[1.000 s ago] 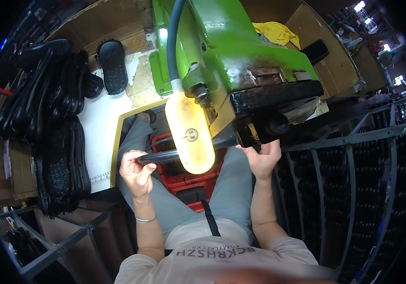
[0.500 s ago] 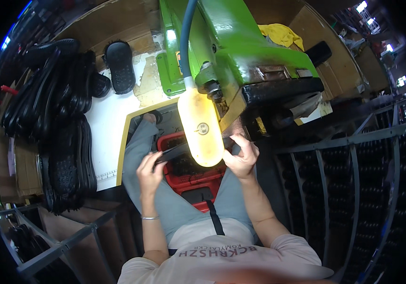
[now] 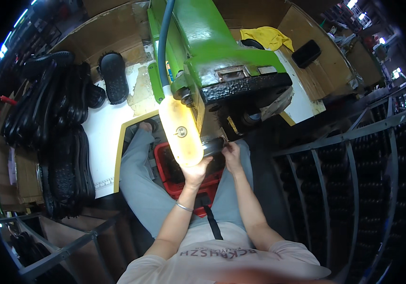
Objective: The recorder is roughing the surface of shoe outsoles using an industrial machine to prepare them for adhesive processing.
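A black shoe sole is held between my two hands, beneath the head of the green machine. My left hand is closed at its near left end, the fingers partly hidden behind the glowing yellow lamp. At the right end, my right hand pinches the sole with bent fingers, close to the machine's working part. The lamp covers some of the sole. Below both hands, a red bin stands between my knees, with dark scraps inside.
Black soles are stacked at the left of the white table; one single sole lies nearby. A yellow cloth and a black phone lie at the back right. Metal racks flank me.
My left hand has moved right, under the lamp, and my right hand slightly left and down. The strip-like dark piece stretched between them now appears as a sole turned toward the machine. The view has shifted.
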Available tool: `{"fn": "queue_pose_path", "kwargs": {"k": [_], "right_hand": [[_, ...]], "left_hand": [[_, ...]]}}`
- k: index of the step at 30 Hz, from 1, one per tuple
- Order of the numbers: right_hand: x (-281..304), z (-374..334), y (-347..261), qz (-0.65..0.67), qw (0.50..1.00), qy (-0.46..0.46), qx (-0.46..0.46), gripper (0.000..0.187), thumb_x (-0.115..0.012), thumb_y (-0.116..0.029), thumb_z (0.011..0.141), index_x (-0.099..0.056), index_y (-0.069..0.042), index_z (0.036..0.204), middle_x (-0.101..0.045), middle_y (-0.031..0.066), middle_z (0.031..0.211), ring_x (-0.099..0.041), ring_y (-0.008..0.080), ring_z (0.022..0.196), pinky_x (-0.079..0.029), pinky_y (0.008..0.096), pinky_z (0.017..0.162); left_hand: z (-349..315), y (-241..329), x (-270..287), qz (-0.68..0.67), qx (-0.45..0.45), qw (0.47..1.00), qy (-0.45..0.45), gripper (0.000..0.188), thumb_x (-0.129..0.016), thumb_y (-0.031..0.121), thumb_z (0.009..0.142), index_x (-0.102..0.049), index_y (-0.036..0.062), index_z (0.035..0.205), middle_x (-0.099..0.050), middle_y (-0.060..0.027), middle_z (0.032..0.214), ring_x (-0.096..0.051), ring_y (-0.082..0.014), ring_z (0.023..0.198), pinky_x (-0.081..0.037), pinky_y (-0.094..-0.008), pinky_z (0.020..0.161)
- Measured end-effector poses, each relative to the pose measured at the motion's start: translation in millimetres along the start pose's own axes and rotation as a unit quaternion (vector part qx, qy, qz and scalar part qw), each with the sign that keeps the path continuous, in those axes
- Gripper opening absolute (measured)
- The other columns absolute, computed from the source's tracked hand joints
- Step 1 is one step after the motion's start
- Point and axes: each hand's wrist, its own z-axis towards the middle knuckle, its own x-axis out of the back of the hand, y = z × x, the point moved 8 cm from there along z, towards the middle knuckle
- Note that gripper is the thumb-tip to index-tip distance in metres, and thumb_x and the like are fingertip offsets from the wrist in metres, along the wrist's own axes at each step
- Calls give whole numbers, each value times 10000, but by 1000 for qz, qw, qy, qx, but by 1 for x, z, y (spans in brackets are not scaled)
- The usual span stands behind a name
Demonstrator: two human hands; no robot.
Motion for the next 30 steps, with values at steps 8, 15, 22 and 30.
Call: {"fn": "queue_pose_path", "kwargs": {"k": [8, 15, 22, 30], "right_hand": [[72, -10, -72, -69, 969, 198, 133, 232, -679, -65, 858, -550, -26, 1046, -571, 22, 956, -528, 91, 878, -427, 223, 806], [28, -4, -190, -267, 916, 174, 243, 358, -801, -82, 741, -563, 3, 996, -550, 50, 939, -536, 139, 877, -434, 259, 807], [-66, -7, -165, -267, 928, 37, 256, 412, -845, -129, 668, -581, -3, 958, -574, 97, 929, -563, 201, 876, -462, 296, 773], [-93, -53, -70, 172, 972, 22, -160, 523, -561, -68, 904, -351, 20, 1374, -499, 122, 1315, -512, 184, 1179, -404, 312, 994]], "left_hand": [[-2, 14, -5, 21, 22, 999, -19, 557, -877, 218, 676, -519, 26, 1056, -578, -21, 939, -571, -122, 860, -472, -269, 809], [8, 37, 21, -87, 30, 995, -27, 558, -869, 101, 649, -551, -5, 1095, -623, -86, 1034, -605, -160, 930, -493, -287, 860], [8, 78, 102, -210, 32, 977, -8, 572, -757, 117, 781, -487, 59, 1282, -565, -100, 1234, -579, -279, 1104, -494, -480, 938], [-42, 144, 18, 284, -267, 875, -286, 230, -683, -11, 646, -612, -6, 864, -638, -162, 996, -611, -367, 1033, -459, -603, 960]]}}
